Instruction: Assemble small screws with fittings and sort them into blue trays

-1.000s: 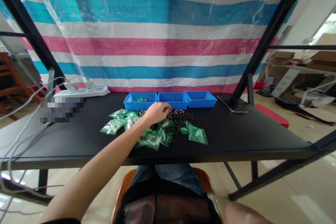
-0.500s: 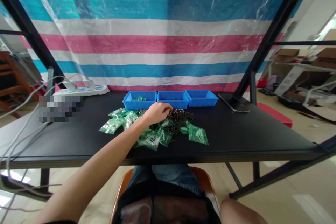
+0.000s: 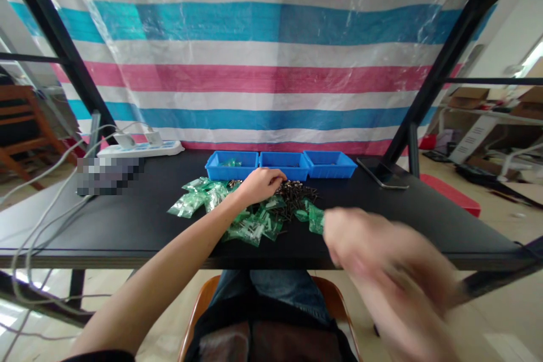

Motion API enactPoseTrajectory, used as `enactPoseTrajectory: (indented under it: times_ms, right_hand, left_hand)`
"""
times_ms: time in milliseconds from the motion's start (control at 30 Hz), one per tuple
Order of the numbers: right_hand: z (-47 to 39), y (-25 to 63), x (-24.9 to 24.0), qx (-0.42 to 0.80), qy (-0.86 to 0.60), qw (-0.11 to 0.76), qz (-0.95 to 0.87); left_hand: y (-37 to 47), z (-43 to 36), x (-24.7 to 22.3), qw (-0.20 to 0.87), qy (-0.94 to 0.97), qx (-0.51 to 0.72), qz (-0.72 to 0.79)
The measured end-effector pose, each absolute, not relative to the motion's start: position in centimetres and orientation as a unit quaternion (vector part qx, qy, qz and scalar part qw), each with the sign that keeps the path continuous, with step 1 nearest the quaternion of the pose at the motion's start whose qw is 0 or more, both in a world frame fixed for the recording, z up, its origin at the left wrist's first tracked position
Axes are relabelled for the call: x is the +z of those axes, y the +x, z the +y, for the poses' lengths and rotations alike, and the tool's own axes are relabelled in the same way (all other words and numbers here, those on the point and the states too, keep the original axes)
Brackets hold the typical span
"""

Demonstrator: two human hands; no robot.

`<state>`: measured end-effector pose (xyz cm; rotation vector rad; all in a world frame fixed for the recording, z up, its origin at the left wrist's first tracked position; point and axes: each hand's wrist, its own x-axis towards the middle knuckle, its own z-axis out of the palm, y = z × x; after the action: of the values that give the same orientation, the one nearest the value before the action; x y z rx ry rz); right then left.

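Note:
My left hand (image 3: 262,184) reaches over the heap of dark screws (image 3: 293,199), just in front of the middle blue bin (image 3: 285,172). Its fingers are curled together at the heap's back edge; whatever they hold is hidden. Green plastic packets (image 3: 250,228) with pale pieces inside lie under and around my left forearm. My right hand (image 3: 365,240), smeared by motion, is over the table's front edge, overlapping a single green packet (image 3: 316,217) in view. Whether it holds anything does not show.
Two more blue bins, a left one (image 3: 231,172) with green packets inside and a right one (image 3: 331,171), flank the middle bin. A phone (image 3: 384,174) lies at the right. A white power strip (image 3: 142,150) with trailing cables sits at the back left.
My right hand has come into view from the lower right, towards the packet right of the screws. My left hand stays at the heap with its fingers curled. The view has shifted slightly.

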<state>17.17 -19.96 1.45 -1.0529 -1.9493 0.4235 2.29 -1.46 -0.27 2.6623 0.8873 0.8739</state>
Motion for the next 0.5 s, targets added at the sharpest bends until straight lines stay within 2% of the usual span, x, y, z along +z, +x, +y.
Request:
enactPoseTrajectory:
  times_ms: [100, 200, 333, 500]
  right_hand:
    - [-12.3, 17.1, 3.5, 0.162, -0.437, 0.423, -0.777]
    - [-6.4, 17.8, 2.9, 0.166, -0.463, 0.405, -0.771]
    - [-3.8, 18.5, 1.1, 0.147, -0.504, 0.351, -0.775]
    - [-3.1, 17.9, 1.8, 0.135, -0.495, 0.321, -0.796]
  left_hand:
    - [2.2, -1.7, 0.2, 0.090, 0.888, 0.321, 0.316]
    - [2.0, -1.7, 0.4, 0.090, 0.870, 0.357, 0.329]
    - [2.0, -1.4, 0.2, 0.106, 0.866, 0.383, 0.303]
    - [2.0, -1.3, 0.3, 0.136, 0.849, 0.417, 0.294]
